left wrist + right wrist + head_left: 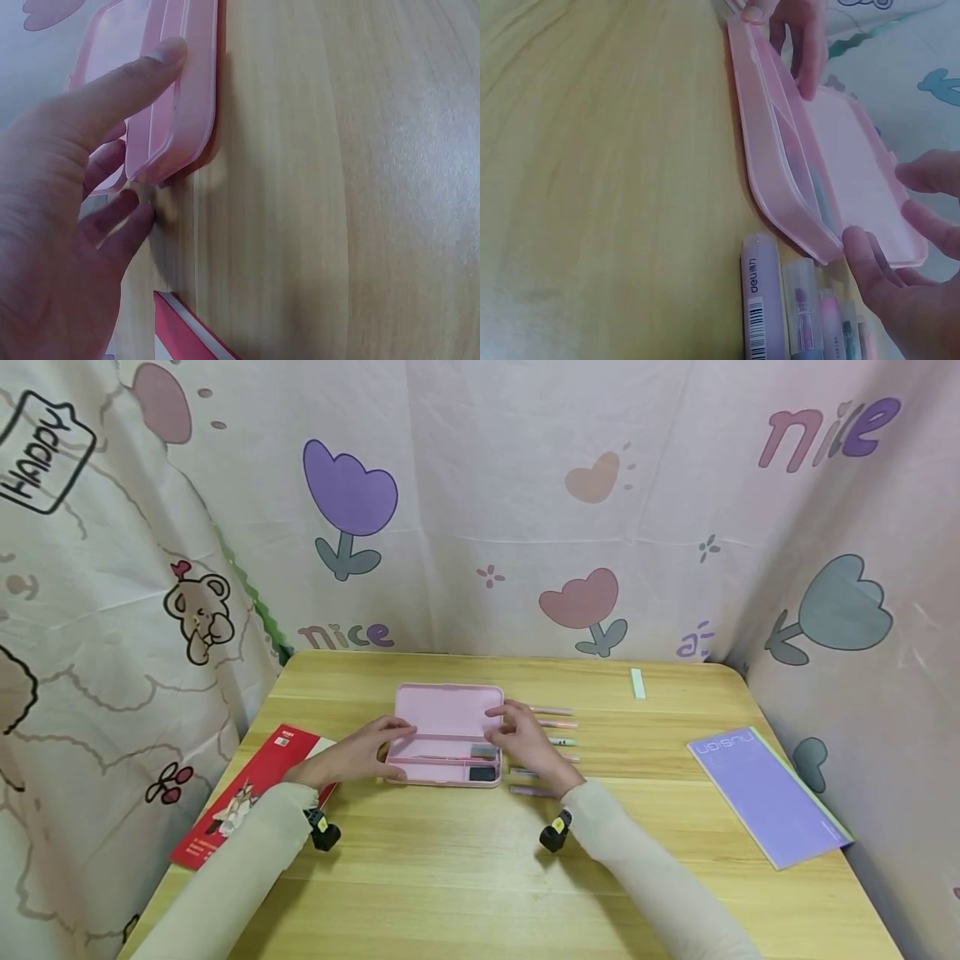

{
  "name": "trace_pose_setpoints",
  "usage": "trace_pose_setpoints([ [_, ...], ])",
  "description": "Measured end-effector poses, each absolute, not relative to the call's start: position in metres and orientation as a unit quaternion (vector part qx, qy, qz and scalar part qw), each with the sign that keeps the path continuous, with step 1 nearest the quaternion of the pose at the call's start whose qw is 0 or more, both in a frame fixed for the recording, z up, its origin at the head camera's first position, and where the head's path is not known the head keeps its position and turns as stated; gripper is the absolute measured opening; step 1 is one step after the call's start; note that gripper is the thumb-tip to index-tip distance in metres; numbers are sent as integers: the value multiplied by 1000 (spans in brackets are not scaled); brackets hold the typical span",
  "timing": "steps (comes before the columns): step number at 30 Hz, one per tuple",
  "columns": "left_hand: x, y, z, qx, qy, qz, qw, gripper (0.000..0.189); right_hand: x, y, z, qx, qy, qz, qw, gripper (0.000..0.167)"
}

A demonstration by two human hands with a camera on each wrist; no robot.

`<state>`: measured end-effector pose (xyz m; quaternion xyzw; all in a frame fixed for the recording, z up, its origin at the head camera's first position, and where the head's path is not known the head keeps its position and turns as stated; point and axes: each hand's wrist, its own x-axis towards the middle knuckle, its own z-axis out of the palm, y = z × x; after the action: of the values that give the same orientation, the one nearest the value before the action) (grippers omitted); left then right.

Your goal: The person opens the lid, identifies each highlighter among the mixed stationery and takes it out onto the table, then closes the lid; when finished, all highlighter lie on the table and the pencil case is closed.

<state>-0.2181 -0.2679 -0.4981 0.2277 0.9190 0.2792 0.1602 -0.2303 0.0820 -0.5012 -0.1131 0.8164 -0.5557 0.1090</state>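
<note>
A pink pencil case (pixel 448 710) lies opened flat on the table, its lid folded toward the back. Inside its compartments sit a dark block (pixel 482 773) and some thin coloured items (pixel 482 751). My left hand (pixel 363 752) grips the case's left end, thumb over the front rim and fingers round the far side. At the right end is my right hand (pixel 525 742), its fingers apart beside the lid and its thumb by the case's corner. Several pens and highlighters (pixel 763 300) lie in a row on the table, partly hidden under my right hand.
To the left, partly under my left arm, lies a red book (pixel 243 793). A purple notebook (pixel 768 797) is at the right edge. A small pale green-white stick (pixel 637 683) lies at the back right. Patterned curtains (pixel 480 510) surround the wooden table (pixel 450 877).
</note>
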Motion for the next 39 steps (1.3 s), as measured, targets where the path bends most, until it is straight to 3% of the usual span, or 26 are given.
trace_pose_setpoints([
  [3, -218, -268, -497, 230, 924, 277, 130, 84, -228, 82, -501, -115, 810, -566, 102, 41],
  [8, -220, -270, -490, 185, 932, 313, 13, 42, -225, 83, -500, -123, 793, -588, 96, 54],
  [10, -222, -270, -487, 152, 925, 346, -24, 34, -224, 83, -501, -122, 784, -601, 96, 65],
  [13, -222, -269, -482, 104, 910, 397, -61, 38, -222, 84, -500, -125, 777, -610, 95, 81],
  [16, -221, -268, -479, 80, 900, 420, -78, 47, -219, 86, -500, -138, 781, -603, 88, 86],
  [23, -209, -264, -479, 100, 905, 412, -28, 56, -206, 91, -498, -173, 811, -557, 55, 52],
  [29, -197, -268, -490, 151, 902, 404, 18, 37, -200, 95, -498, -215, 843, -490, 43, 26],
  [34, -191, -272, -501, 172, 891, 410, 88, 36, -195, 95, -500, -276, 868, -409, 60, 24],
  [39, -187, -271, -505, 176, 896, 396, 99, 42, -192, 91, -502, -323, 886, -330, 46, 32],
])
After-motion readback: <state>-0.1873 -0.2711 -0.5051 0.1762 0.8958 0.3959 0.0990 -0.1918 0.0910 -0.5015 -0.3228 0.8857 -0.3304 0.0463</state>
